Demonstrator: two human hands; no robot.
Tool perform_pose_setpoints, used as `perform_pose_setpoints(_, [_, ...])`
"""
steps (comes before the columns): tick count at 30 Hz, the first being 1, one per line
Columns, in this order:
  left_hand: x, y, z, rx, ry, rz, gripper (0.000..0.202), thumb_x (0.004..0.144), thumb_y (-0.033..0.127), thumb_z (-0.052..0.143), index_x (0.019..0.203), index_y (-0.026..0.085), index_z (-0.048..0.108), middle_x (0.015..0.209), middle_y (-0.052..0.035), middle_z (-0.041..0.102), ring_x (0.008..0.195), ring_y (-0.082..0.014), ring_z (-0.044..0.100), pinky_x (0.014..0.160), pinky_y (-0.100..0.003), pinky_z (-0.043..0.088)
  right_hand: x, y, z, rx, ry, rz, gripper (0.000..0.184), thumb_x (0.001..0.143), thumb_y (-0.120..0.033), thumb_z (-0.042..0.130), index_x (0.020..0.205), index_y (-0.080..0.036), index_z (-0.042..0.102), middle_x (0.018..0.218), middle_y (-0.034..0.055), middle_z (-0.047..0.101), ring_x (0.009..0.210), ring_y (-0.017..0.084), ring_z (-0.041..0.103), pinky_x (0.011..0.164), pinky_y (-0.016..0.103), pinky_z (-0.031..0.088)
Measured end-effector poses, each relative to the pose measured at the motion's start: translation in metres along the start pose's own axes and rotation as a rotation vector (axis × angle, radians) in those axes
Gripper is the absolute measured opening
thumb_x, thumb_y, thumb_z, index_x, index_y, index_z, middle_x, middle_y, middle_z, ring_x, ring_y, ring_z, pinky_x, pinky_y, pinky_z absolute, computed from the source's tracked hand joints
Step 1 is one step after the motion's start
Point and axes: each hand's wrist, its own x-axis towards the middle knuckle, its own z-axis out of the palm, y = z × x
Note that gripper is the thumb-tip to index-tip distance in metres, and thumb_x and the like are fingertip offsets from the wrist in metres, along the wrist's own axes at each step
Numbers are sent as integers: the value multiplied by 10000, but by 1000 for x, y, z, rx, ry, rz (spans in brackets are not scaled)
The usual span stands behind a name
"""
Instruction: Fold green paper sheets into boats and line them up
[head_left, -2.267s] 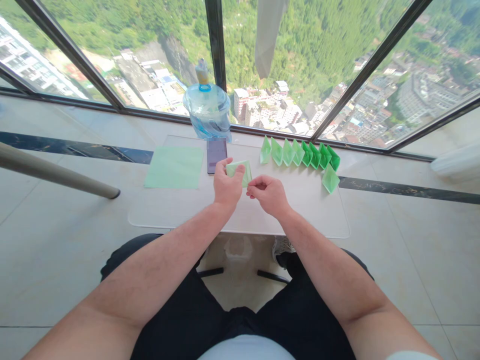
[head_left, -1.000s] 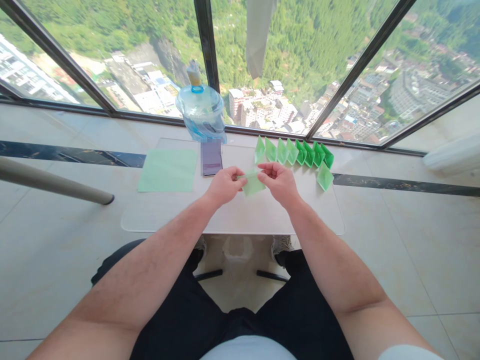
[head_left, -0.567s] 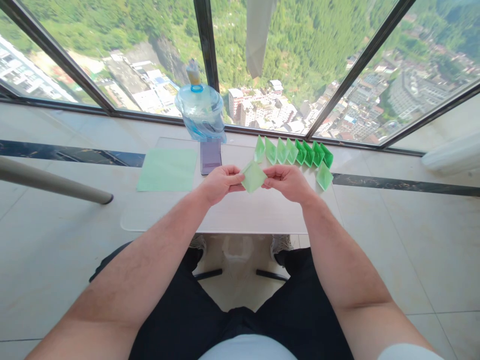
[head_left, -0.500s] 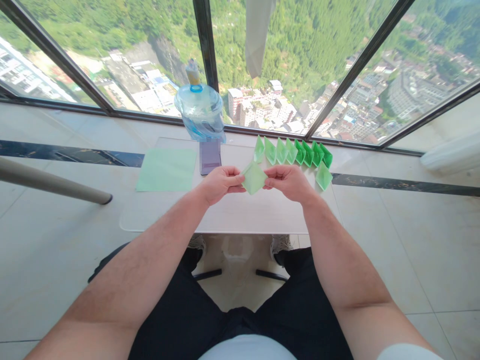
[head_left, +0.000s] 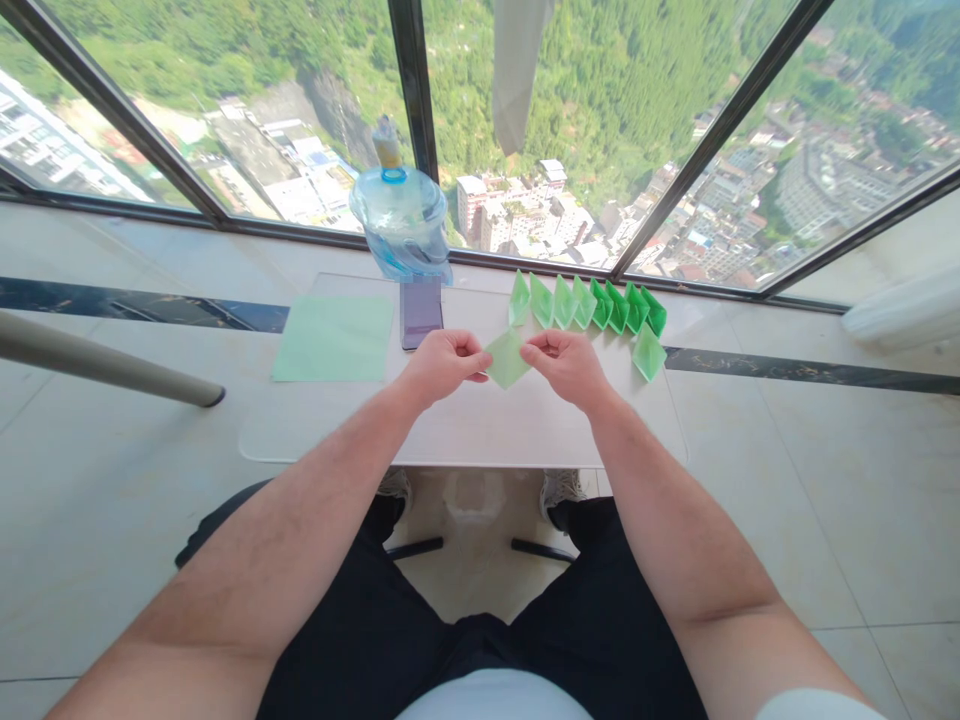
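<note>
A small light green folded paper (head_left: 507, 361), diamond-shaped, is held up over the white table (head_left: 435, 425). My left hand (head_left: 448, 366) pinches its left corner between thumb and fingers. At the opposite corner my right hand (head_left: 568, 366) grips it the same way, closed on the edge. Just behind stands a row of folded paper boats (head_left: 585, 303), running from pale green at left to deep green at right. One more green paper boat (head_left: 648, 353) sits in front of the row's right end, beyond my right hand.
A flat pale green paper sheet (head_left: 334, 340) lies on the table's left part. Beside it is a phone (head_left: 422, 315), and behind that a large blue water bottle (head_left: 403, 222) by the window. A grey pole (head_left: 112, 360) slants in at left.
My right thumb and fingers have shifted slightly up along the paper's right corner, and the left fingers have curled in more. The paper stays in nearly the same place.
</note>
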Motion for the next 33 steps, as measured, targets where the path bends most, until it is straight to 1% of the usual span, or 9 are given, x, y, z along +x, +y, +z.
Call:
perform_pose_setpoints(3, [-1,-1,2,37,10,58,290,662,387,808,663,157,632,616,-10,657,665,-196,691,709,-354,574,1,0,6,22,62,2,280,771,-451,708,723,-175,691,698,17,689,663,152,613,637,283,493])
perform_pose_setpoints(7, [0,-1,6,-55,16,155,315,685,430,796,799,152,703,814,-42,731,790,-190,679,771,-324,540,-1,-3,10,7,55,2,282,753,-456,713,697,-183,674,670,4,644,655,148,583,625,282,491])
perform_pose_setpoints(10, [1,-2,8,-114,48,179,344,662,437,818,817,149,711,861,-52,742,832,-191,672,791,-310,517,-4,-4,12,-13,55,-46,259,746,-440,711,685,-191,670,731,12,624,711,149,578,641,274,508])
perform_pose_setpoints(15, [0,-2,13,-133,89,171,363,618,391,846,841,150,692,839,-53,744,794,-195,681,754,-312,519,-3,0,15,2,84,-98,195,746,-374,704,695,-192,657,841,32,630,783,155,597,675,272,524])
perform_pose_setpoints(21, [-5,2,17,-211,68,100,671,601,339,854,1211,167,632,936,-64,768,811,-216,706,762,-342,542,-1,1,19,-8,111,0,215,747,-395,696,717,-183,671,701,11,673,665,152,600,648,288,488])
perform_pose_setpoints(25, [-4,-2,21,-268,104,62,494,583,357,864,1003,134,730,967,-85,767,858,-224,698,803,-346,540,-3,-1,21,-34,111,34,212,728,-388,699,679,-184,666,652,5,665,624,150,588,613,282,466])
perform_pose_setpoints(28, [-2,-6,23,-296,154,16,421,567,353,869,912,149,740,890,-66,763,792,-205,687,762,-334,534,-3,-2,24,-72,117,46,192,716,-367,696,661,-185,666,636,1,659,610,145,577,606,278,456])
perform_pose_setpoints(30, [-1,-6,24,-291,170,3,383,572,344,862,879,154,734,818,-51,751,723,-183,672,715,-316,522,-3,-2,26,-98,124,48,173,709,-346,690,651,-184,667,635,1,659,613,143,573,610,277,450])
perform_pose_setpoints(33, [-3,-6,24,-259,153,-7,403,597,336,842,947,165,735,770,-41,743,673,-176,659,665,-305,506,-3,-2,28,-129,135,56,155,705,-327,680,644,-185,670,629,0,657,616,144,568,603,273,440])
